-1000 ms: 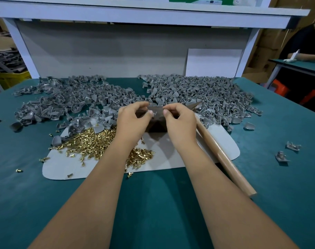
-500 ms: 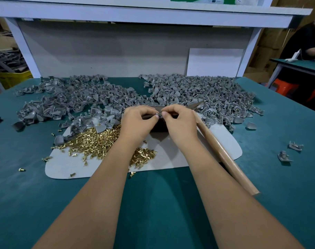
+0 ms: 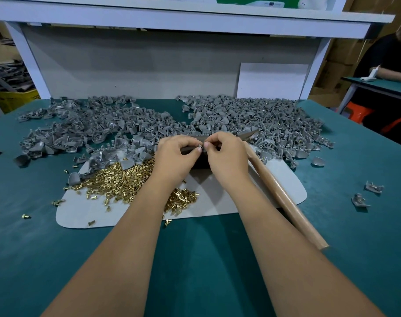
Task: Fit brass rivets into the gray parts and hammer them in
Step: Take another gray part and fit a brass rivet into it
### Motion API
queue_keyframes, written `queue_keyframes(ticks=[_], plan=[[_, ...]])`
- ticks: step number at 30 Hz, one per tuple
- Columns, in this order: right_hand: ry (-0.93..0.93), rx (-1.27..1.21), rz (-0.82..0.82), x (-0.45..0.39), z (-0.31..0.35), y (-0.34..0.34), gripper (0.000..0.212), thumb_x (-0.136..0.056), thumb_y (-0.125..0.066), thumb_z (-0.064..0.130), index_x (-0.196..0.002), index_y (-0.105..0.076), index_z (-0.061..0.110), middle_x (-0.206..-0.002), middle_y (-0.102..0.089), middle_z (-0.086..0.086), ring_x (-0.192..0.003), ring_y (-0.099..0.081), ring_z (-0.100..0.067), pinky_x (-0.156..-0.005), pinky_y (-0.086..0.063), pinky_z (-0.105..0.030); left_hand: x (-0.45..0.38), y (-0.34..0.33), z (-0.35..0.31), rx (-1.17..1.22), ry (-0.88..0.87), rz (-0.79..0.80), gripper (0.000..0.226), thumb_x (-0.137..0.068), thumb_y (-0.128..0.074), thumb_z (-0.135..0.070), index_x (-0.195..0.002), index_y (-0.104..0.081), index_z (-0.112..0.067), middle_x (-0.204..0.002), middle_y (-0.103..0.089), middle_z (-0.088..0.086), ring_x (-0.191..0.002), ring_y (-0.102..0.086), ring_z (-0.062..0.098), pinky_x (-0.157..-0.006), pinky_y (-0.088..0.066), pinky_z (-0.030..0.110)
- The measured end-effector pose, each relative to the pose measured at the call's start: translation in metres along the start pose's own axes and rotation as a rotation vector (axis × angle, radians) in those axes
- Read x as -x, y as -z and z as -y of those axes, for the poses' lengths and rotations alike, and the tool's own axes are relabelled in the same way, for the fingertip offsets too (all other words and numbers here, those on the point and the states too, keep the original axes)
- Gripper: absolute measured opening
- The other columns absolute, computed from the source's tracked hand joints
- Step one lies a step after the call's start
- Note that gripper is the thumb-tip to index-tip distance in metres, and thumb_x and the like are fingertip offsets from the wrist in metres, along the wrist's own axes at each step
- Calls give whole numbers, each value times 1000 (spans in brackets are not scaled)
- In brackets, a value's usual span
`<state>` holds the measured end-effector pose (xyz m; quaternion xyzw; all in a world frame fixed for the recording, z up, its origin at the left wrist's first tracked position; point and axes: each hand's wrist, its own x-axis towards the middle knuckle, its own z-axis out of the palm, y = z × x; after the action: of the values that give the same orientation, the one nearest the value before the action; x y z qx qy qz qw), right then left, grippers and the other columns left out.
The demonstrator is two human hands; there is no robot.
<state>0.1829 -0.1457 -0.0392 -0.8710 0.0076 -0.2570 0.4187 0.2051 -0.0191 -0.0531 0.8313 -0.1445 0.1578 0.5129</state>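
Both hands meet above the middle of the teal-covered work surface. The left hand and the right hand have their fingers curled inward, thumb and forefinger tips nearly touching each other, and between them they pinch a small gray metal part; it is too small to tell whether a rivet sits in it. Directly under the hands lies a dark block, mostly hidden by them.

A loose heap of short brass rivets is spread on a pale gray rounded mat, just left of and under the left wrist, with a few strays on the surface beside the mat. A hammer with a long wooden handle lies just beside the right forearm, its handle running toward the near right and its metal head resting at the edge of the parts.

Behind the hands, two broad piles of gray cast parts cover the far side of the surface. Two more gray pieces lie well apart at the right.
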Motion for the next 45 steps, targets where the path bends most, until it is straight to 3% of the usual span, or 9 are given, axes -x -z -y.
queue_keyframes(ticks=[17,23,26,30,38,45], plan=[[-71,-16,-14,0,3,-2,12,-88,-59,20,-78,-63,25,-92,-65,5,-98,-56,-24,-84,-48,-46,0,0,-1,-10,8,5,12,-88,-71,-15,-94,-74,-24,-111,-69,1,-121,-53,32,-108,-40,47],[-90,-65,28,-1,3,3,14,-87,-62,18,-76,-64,25,-90,-65,4,-96,-58,-20,-82,-49,-39,0,-1,-1,-34,5,-3,9,-88,-71,-17,-94,-74,-24,-111,-69,0,-121,-53,30,-108,-40,46],[-125,-4,25,-3,6,7,19,-86,-63,20,-69,-61,28,-80,-65,7,-83,-60,-17,-70,-52,-34,0,0,0,-29,3,3,9,-88,-71,-18,-94,-74,-25,-111,-69,0,-122,-52,30,-108,-39,46],[-156,123,23,-3,14,6,16,-82,-60,20,-68,-60,26,-77,-65,7,-86,-60,-22,-76,-52,-38,-1,-1,0,-48,3,-5,10,-88,-72,-17,-97,-76,-19,-111,-70,1,-121,-53,30,-109,-39,46],[-45,170,-14,2,11,3,18,-87,-61,19,-71,-57,28,-79,-61,6,-89,-58,-23,-80,-49,-42,0,-3,-2,-76,-16,-25,10,-88,-71,-15,-96,-76,-16,-109,-70,3,-119,-54,31,-108,-39,47],[97,148,-37,6,1,-1,9,-90,-59,18,-84,-63,23,-93,-62,6,-99,-50,-20,-86,-43,-43,1,-2,-3,-68,-3,-7,10,-89,-70,-17,-96,-76,-18,-110,-70,2,-119,-54,31,-109,-38,46]])
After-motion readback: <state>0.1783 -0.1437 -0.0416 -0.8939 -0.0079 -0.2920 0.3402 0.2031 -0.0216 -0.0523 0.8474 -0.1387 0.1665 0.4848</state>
